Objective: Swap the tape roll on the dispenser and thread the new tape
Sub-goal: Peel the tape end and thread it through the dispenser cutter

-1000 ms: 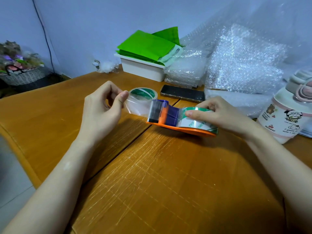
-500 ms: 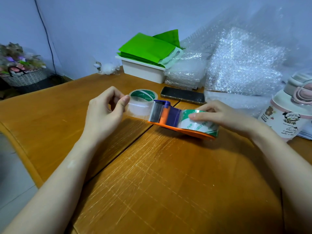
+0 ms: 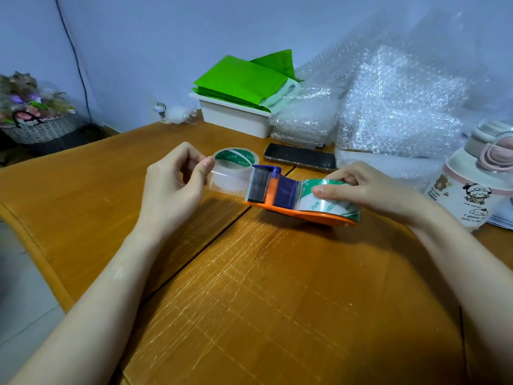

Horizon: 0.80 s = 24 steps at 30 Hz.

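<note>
So, dispenser: orange one (image 3: 301,211) lying on its side on the wooden table (image 3: 249,301), right between the two hands
Loaded roll: clear tape roll with green print (image 3: 330,200) sits on the dispenser's right end; right hand (image 3: 369,190) lies over the top of it, fingers curled down onto it
Tape strip: clear strip (image 3: 229,180) runs from the dispenser's blue head (image 3: 263,183) out to the left; left hand (image 3: 172,187) pinches its free end between thumb and forefinger
Spare roll: second roll (image 3: 236,158) flat on the table just behind the strip, not touched by either hand
Count: two hands; two tape rolls; one dispenser; one black phone (image 3: 299,158) behind it; one decorated bottle (image 3: 472,184) far right
</note>
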{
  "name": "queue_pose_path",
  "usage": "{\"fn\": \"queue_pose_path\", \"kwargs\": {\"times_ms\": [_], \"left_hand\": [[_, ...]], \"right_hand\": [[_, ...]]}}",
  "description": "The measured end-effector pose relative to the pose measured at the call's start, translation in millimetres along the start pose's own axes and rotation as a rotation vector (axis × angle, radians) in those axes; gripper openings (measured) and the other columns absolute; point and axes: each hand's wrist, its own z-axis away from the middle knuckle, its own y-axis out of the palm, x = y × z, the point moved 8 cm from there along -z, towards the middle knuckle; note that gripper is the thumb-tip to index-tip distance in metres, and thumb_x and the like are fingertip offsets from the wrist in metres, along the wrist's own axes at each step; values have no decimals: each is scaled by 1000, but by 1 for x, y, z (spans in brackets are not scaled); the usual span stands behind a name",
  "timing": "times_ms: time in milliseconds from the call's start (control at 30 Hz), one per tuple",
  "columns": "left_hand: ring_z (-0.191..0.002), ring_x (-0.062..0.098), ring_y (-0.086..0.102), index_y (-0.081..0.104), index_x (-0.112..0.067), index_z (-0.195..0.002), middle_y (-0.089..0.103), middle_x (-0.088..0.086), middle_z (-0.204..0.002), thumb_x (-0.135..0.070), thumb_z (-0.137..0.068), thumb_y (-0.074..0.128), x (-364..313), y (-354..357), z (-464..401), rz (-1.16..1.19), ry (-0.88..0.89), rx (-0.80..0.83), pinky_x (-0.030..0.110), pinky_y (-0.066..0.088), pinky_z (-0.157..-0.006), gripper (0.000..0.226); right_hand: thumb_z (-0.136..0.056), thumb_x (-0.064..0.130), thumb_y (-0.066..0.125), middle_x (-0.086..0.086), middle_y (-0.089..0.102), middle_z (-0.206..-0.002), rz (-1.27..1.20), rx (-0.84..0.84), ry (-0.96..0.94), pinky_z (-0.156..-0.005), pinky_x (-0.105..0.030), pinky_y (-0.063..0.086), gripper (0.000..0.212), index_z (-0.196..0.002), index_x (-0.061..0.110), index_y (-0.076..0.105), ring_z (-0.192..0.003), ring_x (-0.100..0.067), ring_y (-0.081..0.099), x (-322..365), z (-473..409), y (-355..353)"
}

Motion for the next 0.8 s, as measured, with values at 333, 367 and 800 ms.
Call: {"fn": "queue_pose_path", "kwargs": {"times_ms": [333,367,800], "left_hand": [[-69,24,57,57,-15,-78,64,5,-74,-28,-92,56,-2,-6,0,-24,37,-61,43,47,-58,19],[-69,24,57,58,-15,-78,64,5,-74,-29,-91,56,-3,-6,0,-26,45,-65,43,47,-57,19],[-71,22,57,58,-16,-78,63,5,-73,-31,-93,54,2,6,1,24,-30,6,42,47,-63,22]], "right_hand": [[-69,53,61,-15,66,-60,100,-132,-4,-47,-23,31,42,-61,13,69,-50,-14,52,-4,-3,-5],[-68,54,61,-18,67,-63,106,-144,-5,-47,-24,31,44,-62,10,69,-51,-17,51,-4,-3,-5],[-69,50,70,8,65,-52,17,-180,4,-45,-14,36,35,-63,16,72,-47,-4,54,-13,0,-10]]}}
